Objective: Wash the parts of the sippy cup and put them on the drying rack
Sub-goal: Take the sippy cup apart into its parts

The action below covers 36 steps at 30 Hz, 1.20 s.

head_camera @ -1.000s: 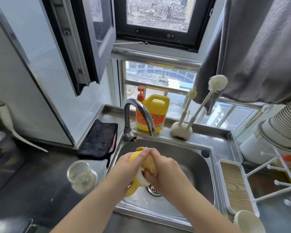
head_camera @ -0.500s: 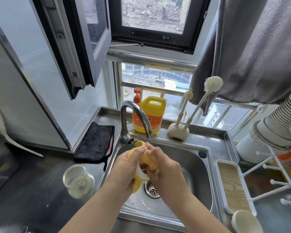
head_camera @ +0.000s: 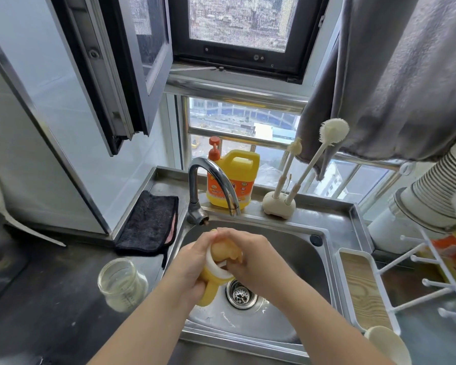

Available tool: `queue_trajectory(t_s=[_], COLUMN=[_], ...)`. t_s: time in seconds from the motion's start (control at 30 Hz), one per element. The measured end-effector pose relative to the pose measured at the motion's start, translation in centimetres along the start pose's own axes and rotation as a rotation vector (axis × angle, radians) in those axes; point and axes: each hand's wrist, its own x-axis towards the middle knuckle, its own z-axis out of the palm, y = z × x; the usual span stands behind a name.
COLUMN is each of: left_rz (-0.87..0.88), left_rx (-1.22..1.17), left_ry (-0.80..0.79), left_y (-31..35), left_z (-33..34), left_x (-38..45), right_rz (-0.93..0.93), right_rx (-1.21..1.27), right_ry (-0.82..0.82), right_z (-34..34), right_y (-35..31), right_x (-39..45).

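Note:
Over the steel sink (head_camera: 295,248) both hands hold the yellow sippy cup lid (head_camera: 223,262), which has a white ring and a yellow handle hanging down. My left hand (head_camera: 192,264) grips it from the left side. My right hand (head_camera: 253,262) pinches its soft yellow top from the right. The clear cup body (head_camera: 120,284) stands on the dark counter left of the sink. The white drying rack (head_camera: 432,280) with pegs stands at the right, above a wood-lined tray (head_camera: 361,291).
The faucet (head_camera: 211,185) arches just behind the hands; no water runs. A yellow detergent jug (head_camera: 232,177) and a brush holder (head_camera: 279,206) stand on the back ledge. A black cloth (head_camera: 150,222) lies left of the sink. A cream cup (head_camera: 387,346) sits bottom right.
The hands have turned the lid slightly, so its soft yellow top and white ring show more. Both hands stay over the drain.

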Motion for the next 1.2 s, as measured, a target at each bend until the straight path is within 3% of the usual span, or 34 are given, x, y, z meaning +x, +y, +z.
queue_trajectory(t_s=[0.23,0.4,0.67,1.2], left_rz=[0.013,0.034,0.083,0.068], left_rx=[-0.036,-0.095,-0.142,-0.083], left_ry=[0.023,0.053,-0.035,-0.038], left_y=[0.4,0.8,0.7,-1.0], left_z=[-0.4,-0.7,0.1,-1.5], left_x=[0.5,0.9,0.3,2.2], right_rz=[0.197,0.212,0.281,0.366], right_rx=[0.292,0.341,0.367,0.311], right_ry=[-0.048,-0.041,0.169,0.157], right_z=[0.3,1.6,2.6,3.6], right_y=[-0.4,-1.4,-0.7,0.1], right_x=[0.2,0.0,0.2,1.2])
